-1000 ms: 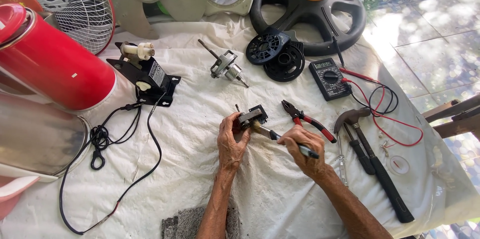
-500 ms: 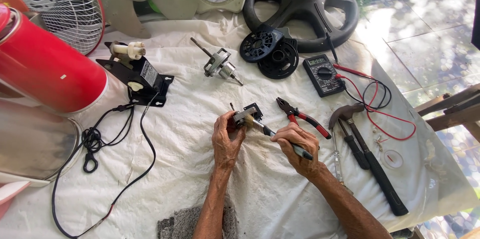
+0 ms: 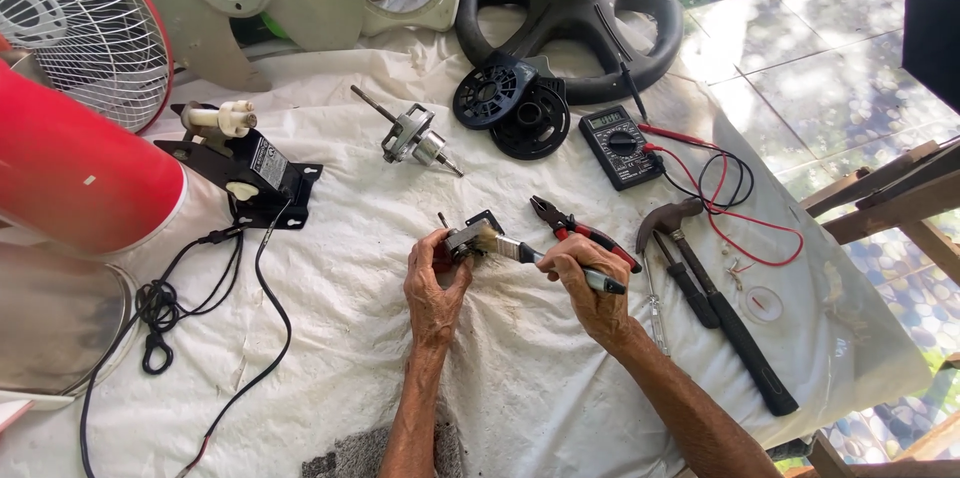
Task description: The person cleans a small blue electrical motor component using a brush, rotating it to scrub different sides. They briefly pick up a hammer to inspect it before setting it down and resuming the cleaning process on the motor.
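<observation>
I'm gripping a small metal part [image 3: 462, 238] in my left hand [image 3: 435, 288], mostly hiding it, while my right hand [image 3: 590, 288] is clutching a paintbrush [image 3: 545, 258] whose bristles are touching it.

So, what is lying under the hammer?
The hammer lies on the white cloth, head beside the red-handled pliers, a red multimeter lead close by. What the cloth covers cannot be seen.

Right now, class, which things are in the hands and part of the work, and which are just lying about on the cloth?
In hand:
- left hand holding a small metal part
- right hand holding a brush, bristles on that part

Lying about:
- red-handled pliers
- hammer
- multimeter
- rotor with shaft
- black motor with cord
- round black covers
</observation>
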